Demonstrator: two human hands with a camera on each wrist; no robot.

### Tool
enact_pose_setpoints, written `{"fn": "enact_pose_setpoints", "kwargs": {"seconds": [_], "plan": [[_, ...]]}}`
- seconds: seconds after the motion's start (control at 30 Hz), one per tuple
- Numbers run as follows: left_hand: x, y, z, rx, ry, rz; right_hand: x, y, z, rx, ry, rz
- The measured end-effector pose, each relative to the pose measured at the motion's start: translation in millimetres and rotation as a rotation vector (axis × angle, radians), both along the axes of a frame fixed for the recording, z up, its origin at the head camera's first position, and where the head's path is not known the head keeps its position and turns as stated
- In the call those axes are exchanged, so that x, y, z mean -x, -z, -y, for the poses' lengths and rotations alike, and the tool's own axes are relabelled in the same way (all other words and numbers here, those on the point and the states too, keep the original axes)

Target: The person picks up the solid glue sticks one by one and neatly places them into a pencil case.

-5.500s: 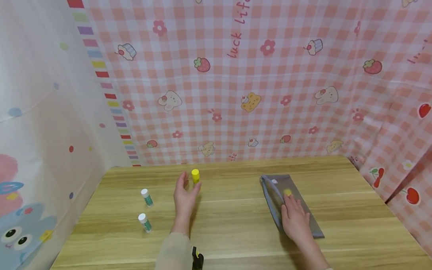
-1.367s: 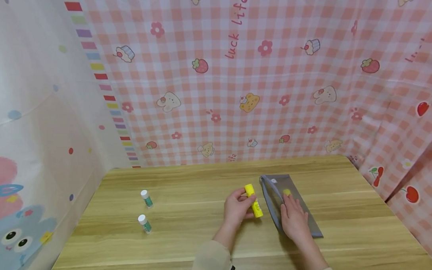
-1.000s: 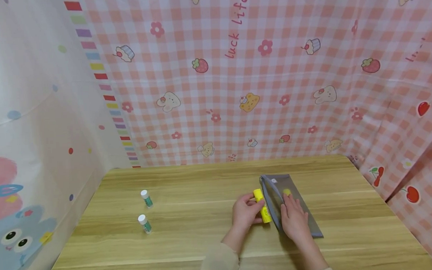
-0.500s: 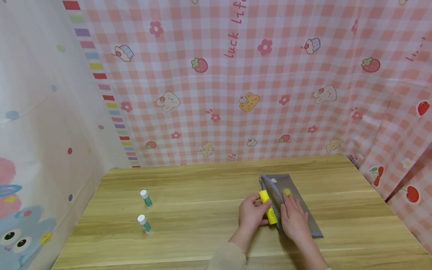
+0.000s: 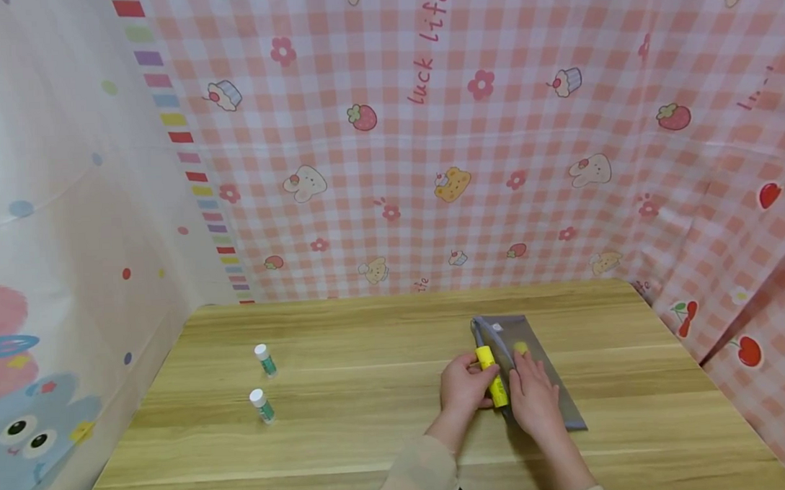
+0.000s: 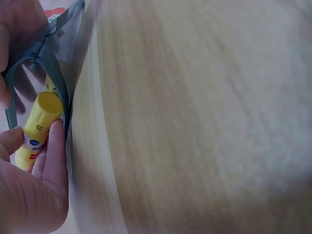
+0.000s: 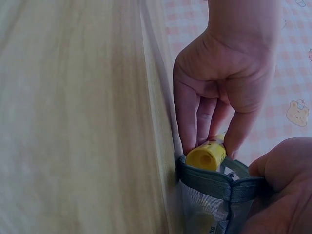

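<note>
Hands [image 5: 464,388] [image 5: 535,397] angle inward, yellow tube [image 6: 40,122] seemingly touching pouch [image 5: 515,336].

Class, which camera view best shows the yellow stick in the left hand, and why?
The left wrist view: the yellow stick appears large, its printed label visible. The head view shows it small, partly covered by the left hand; the right wrist view shows mainly one round end, at the mouth of the pouch.

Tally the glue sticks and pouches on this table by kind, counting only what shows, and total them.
Yellow glue sticks: 2, one inside the pouch
White-capped glue sticks: 2
Grey mesh pouch: 1
Total: 5
</note>
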State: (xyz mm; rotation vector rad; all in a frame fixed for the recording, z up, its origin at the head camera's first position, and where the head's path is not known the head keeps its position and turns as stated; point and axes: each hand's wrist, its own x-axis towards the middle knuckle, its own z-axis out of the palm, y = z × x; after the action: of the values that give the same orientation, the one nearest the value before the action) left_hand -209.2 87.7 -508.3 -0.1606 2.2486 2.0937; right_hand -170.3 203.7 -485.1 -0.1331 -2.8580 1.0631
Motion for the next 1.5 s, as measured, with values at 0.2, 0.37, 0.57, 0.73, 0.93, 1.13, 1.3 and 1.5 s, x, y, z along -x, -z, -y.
{"fn": "enact_pose_setpoints", "kwargs": {"seconds": [0.2,0.37,0.57,0.73,0.93,1.13,1.3,1.5], "plan": [[-1.5,-1.0,-3.2,0.04,-0.006,-0.006,0.7,0.0,1,-0.002,-0.004,0.006],[-3.2,-3.6,-5.1,0.063,-0.009,-0.007,0.8,0.5,0,0.007,-0.006,0.006],[-4.1,-5.6,-6.0,0.034,-0.007,-0.011,-0.5,0.0,1,-0.003,-0.006,-0.033],[-5.5,-6.1,-5.5,-0.009,-0.017,0.008,-2.2,0.3,1,-0.029,0.003,-0.055],[-7.9,-9.3,-3.5,-0.027,-0.014,-0.023,-2.4,0.8,0,-0.041,0.013,-0.074],[-11.4,-14.6,-3.5,-0.022,-0.008,-0.061,-2.1,1.7,-1,-0.04,0.012,-0.067],[-15.0,-16.8,-3.3,-0.031,-0.009,-0.088,-1.3,1.7,-2,-0.033,0.008,-0.044],[-17.7,-18.6,3.4,-0.076,-0.001,-0.125,-1.5,0.7,-1,-0.032,0.012,-0.047]]}}
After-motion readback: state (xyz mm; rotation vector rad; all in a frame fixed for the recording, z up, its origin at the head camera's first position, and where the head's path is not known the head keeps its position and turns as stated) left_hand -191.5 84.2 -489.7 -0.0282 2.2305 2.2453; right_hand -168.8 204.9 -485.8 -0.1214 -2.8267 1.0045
